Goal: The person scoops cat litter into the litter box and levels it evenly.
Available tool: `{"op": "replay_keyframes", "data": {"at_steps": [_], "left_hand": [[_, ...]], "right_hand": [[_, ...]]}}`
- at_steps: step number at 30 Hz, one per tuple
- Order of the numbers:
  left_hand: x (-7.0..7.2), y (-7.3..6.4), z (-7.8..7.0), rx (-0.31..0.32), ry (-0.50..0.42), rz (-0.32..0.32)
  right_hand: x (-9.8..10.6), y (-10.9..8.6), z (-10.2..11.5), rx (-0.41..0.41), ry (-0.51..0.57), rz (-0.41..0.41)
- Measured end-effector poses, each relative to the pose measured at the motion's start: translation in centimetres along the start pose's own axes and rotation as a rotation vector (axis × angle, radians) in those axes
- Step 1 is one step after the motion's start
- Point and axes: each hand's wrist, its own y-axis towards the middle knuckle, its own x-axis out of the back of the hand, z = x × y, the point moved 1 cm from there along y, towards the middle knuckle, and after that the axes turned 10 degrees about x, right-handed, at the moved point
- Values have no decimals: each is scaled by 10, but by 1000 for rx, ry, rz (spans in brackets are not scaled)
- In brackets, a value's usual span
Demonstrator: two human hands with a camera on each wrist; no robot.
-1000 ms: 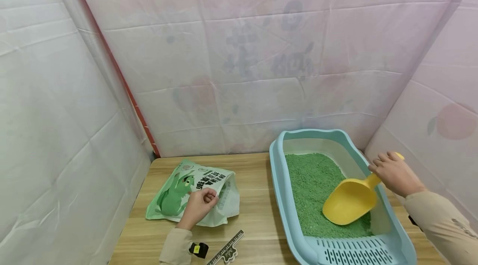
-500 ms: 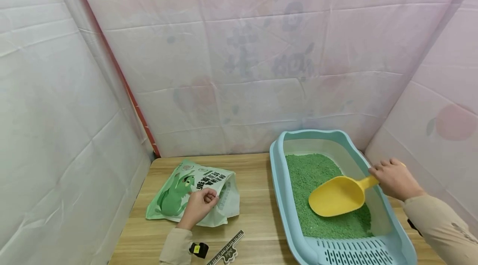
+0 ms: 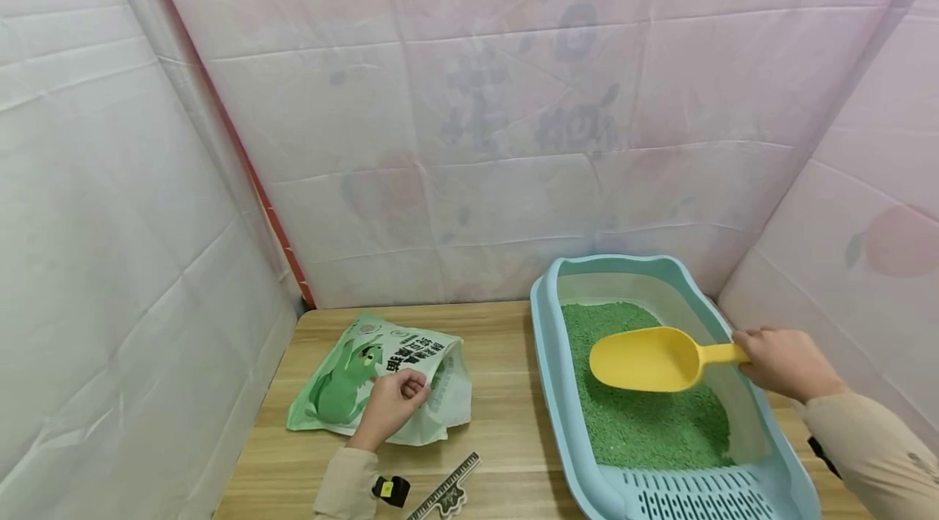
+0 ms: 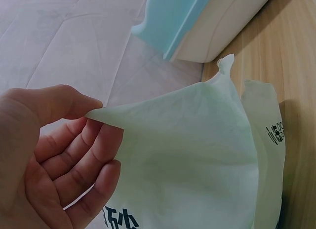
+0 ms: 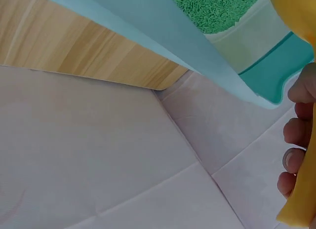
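A yellow scoop (image 3: 645, 359) is held over the green litter pellets (image 3: 660, 432) in a blue litter box (image 3: 548, 377). My right hand (image 3: 792, 361) grips its handle, with the fingers curled round it in the right wrist view. The scoop's bowl shows bare yellow inside. On the left lies a green and white cat litter bag (image 3: 341, 390), its mouth facing right. My left hand (image 3: 396, 404) pinches the upper edge of that mouth between thumb and fingers. In the left wrist view the bag's film (image 4: 182, 140) is drawn taut from the fingertips.
A dark ruler-like clip (image 3: 446, 489) lies on the wooden table (image 3: 502, 390) near its front. Pale cloth walls (image 3: 477, 178) enclose the table at the back and both sides. The litter box has a slotted front step (image 3: 697, 495).
My right hand has raised the scoop from the pellets, moving its bowl left and back and levelling it. The left hand and the bag have stayed in place.
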Motion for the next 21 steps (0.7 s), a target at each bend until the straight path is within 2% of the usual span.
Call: {"op": "replay_keyframes", "data": {"at_steps": [7, 15, 21], "left_hand": [[1, -1, -1, -6, 4, -3], [0, -2, 0, -7, 4, -10], [0, -1, 0, 1, 5, -7]], "right_hand": [[7, 0, -5, -49, 14, 10], [13, 7, -7, -27, 15, -83], [19, 17, -4, -48, 8, -138]]}}
